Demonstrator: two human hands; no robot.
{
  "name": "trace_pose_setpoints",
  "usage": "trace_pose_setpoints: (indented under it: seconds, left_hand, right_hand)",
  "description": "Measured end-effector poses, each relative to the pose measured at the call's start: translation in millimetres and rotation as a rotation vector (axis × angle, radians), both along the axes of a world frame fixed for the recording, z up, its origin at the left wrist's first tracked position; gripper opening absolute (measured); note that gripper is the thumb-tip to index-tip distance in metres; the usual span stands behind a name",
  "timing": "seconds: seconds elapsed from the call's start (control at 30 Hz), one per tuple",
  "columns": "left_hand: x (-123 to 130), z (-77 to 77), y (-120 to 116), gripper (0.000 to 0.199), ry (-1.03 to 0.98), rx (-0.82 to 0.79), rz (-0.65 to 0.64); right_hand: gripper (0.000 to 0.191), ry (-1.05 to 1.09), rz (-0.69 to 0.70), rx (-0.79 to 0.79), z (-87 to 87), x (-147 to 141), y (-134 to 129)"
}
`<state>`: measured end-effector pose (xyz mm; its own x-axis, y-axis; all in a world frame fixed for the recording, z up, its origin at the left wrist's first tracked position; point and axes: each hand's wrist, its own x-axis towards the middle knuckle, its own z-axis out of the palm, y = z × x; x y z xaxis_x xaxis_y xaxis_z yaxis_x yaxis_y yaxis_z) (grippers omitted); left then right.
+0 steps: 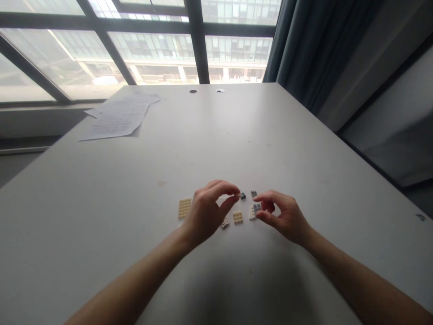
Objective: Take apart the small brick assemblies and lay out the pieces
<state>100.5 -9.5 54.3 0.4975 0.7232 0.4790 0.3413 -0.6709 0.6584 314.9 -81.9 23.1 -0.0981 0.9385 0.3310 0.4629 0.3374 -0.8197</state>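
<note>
My left hand (211,205) is closed in a pinch, thumb and forefinger on a small dark grey toy brick (242,196) with a bit of tan at its near side. To its right, my right hand (282,214) has thumb and forefinger apart, close to a grey studded plate (257,208) and a white piece (252,212) lying against it. Just beyond the right fingertips lies another small grey piece (253,193). A square tan plate (237,217) rests between the hands. Beside the left wrist are a larger tan plate (184,208) and a partly hidden whitish piece (225,222).
The pieces lie on a large white table (216,149). Printed papers (118,117) overlap at its far left. Two round cable holes, one dark (193,91) and one whitish (220,91), sit near the far edge. Windows stand behind, and a dark curtain (297,49) hangs at the right.
</note>
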Motion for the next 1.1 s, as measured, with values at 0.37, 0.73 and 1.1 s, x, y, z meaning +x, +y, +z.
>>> trace_pose_setpoints:
  seconds: [0.37,0.73,1.1]
  left_hand:
    - [5.3,1.8,-35.0,0.009,-0.119,0.1,-0.096]
    - [-6.0,-12.2,-47.6,0.011,-0.055,0.174,-0.163]
    - [-53.0,-17.7,-50.5,0.02,0.071,0.283,-0.193]
  right_hand:
    - [0.014,0.361,0.023,-0.169,7.1,-31.1,-16.0]
    - [0.005,0.117,0.107,-0.054,13.9,-32.6,-18.7]
    - [0.005,-0.137,0.112,0.128,15.8,-8.1,-8.7]
